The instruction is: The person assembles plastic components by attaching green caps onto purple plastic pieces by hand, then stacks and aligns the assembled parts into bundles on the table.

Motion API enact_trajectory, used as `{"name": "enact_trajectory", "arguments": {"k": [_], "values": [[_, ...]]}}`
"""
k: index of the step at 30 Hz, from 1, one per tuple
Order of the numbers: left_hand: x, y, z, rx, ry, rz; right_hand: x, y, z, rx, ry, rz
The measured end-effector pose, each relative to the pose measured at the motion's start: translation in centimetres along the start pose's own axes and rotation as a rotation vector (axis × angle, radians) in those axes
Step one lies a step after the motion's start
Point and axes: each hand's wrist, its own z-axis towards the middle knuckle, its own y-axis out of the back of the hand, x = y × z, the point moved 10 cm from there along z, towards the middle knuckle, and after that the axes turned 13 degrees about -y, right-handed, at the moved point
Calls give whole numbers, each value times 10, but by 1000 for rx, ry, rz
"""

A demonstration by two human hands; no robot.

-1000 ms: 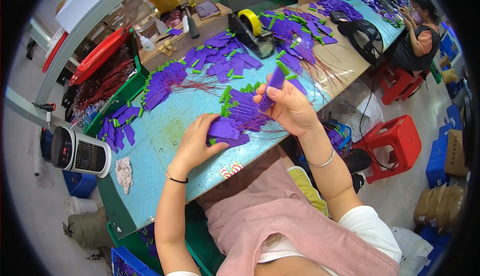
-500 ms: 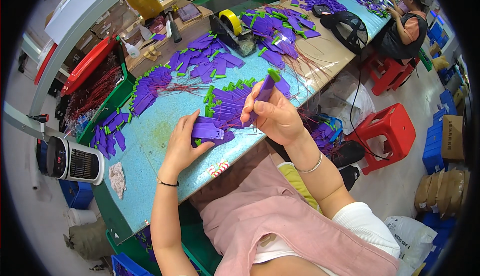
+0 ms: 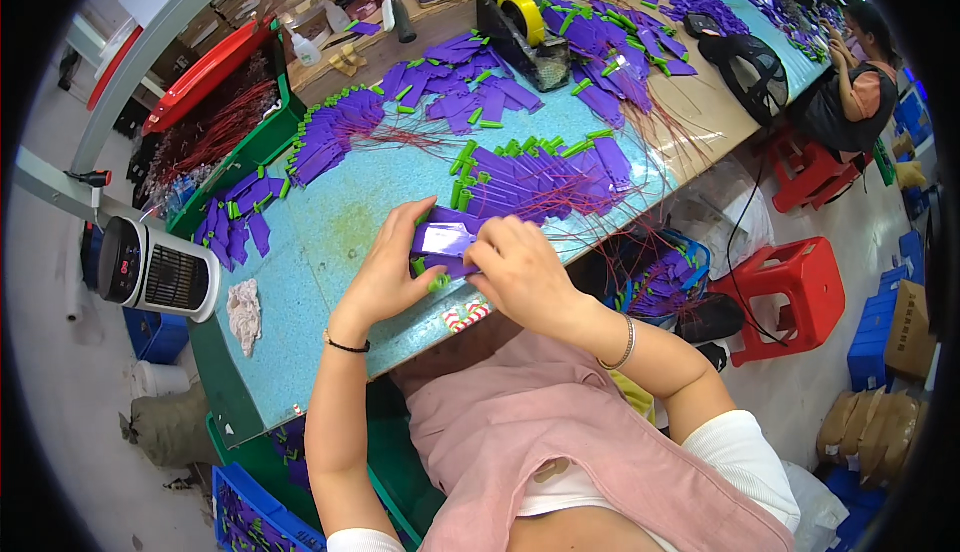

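Observation:
Near the bench's front edge, my left hand (image 3: 385, 270) is closed round the left side of a small stack of flat purple pieces with green ends (image 3: 447, 240). The top piece shines white in the light. My right hand (image 3: 527, 274) has its fingers bent and pressed together at the right end of this stack, pinching a purple piece there; its fingertips are partly hidden. Just beyond both hands lies a fanned row of purple pieces (image 3: 530, 180) with green ends, thin red wires trailing to the right.
More purple pieces lie in a curved row (image 3: 335, 132) and piles (image 3: 475, 82) behind. A tape dispenser with yellow tape (image 3: 522, 20), a black cap (image 3: 745, 72), a white heater (image 3: 165, 272) and a crumpled cloth (image 3: 244, 317) stand around. A red stool (image 3: 795, 297) and a seated person (image 3: 855, 92) are right.
My right hand, raised with a green-tipped purple piece, has come down and left to the stack by my left hand. The whole view has shifted a little.

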Motion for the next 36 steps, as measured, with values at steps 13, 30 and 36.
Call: {"name": "enact_trajectory", "arguments": {"k": [13, 30, 36], "values": [[-14, 1, -36, -99, 8, -191, -3, -16, 21, 260, 33, -104], [-13, -11, -50, -392, 118, -228, 3, -1, -9, 53, 161, -21], [-12, -11, -46, -372, 162, -147, -7, 7, -10, 52, 119, 105]]}}
